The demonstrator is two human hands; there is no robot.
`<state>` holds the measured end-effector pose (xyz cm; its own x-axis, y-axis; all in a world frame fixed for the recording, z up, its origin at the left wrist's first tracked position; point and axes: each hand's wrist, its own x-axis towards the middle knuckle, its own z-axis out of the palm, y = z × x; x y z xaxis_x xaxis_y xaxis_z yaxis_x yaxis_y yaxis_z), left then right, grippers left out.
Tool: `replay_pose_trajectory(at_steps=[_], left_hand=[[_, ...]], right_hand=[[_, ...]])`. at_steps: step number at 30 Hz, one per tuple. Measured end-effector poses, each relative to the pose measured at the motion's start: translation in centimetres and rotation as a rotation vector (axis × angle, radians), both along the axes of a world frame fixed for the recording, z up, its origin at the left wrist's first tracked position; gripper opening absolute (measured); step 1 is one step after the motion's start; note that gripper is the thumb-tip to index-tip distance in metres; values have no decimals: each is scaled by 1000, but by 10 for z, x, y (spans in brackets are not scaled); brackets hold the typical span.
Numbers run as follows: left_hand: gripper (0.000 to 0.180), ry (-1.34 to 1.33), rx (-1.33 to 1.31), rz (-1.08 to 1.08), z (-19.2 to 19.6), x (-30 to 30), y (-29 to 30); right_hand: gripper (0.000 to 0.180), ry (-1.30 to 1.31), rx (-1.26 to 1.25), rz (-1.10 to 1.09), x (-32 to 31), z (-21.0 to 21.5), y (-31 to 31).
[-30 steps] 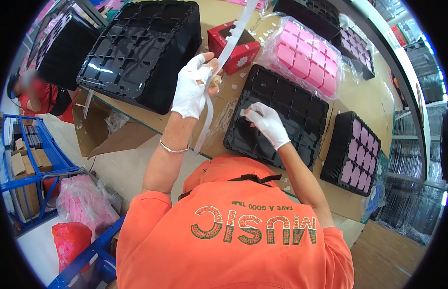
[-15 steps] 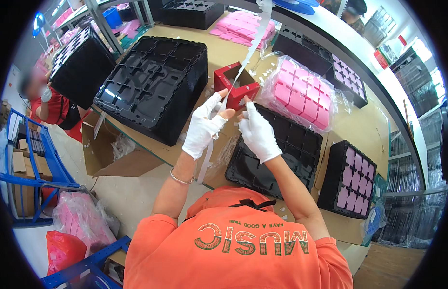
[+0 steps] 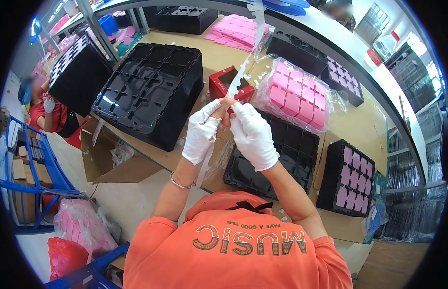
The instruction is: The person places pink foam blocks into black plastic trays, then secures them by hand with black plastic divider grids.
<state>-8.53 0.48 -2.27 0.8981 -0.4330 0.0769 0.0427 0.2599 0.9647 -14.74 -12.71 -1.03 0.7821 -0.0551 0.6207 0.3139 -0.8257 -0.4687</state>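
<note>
Both hands wear white gloves and meet above the workbench. My left hand (image 3: 201, 132) pinches a long white translucent strip (image 3: 243, 62) that runs up toward the shelf and hangs down past my wrist. My right hand (image 3: 254, 136) grips the same strip right beside the left fingertips. Under the hands lies a black compartment tray (image 3: 294, 154), and just beyond them a small red open box (image 3: 219, 84).
A tall stack of black trays (image 3: 151, 91) stands at left, another stack (image 3: 74, 72) farther left. Bagged pink parts (image 3: 296, 94) and a black tray holding pink pieces (image 3: 349, 178) sit at right. An open cardboard box (image 3: 113, 164) hangs below the bench. Another person (image 3: 48, 113) crouches at far left.
My right hand has left the black tray and come up to join the left at the strip. Both hands now hold it together, nearer the red box.
</note>
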Motion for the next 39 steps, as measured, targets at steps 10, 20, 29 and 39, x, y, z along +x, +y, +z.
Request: replay_pose_trajectory(at_steps=[10, 20, 29, 39], left_hand=[[30, 63, -28, -30, 1, 0, 0], [24, -449, 185, 52, 3, 3, -2], [25, -144, 185, -25, 4, -3, 0], [33, -111, 144, -75, 2, 14, 4]], right_hand=[[42, -46, 276, 83, -8, 3, -17], [44, -29, 60, -22, 5, 2, -6], [39, 281, 1643, 469, -9, 4, -24], [40, 511, 16, 159, -96, -63, -42]])
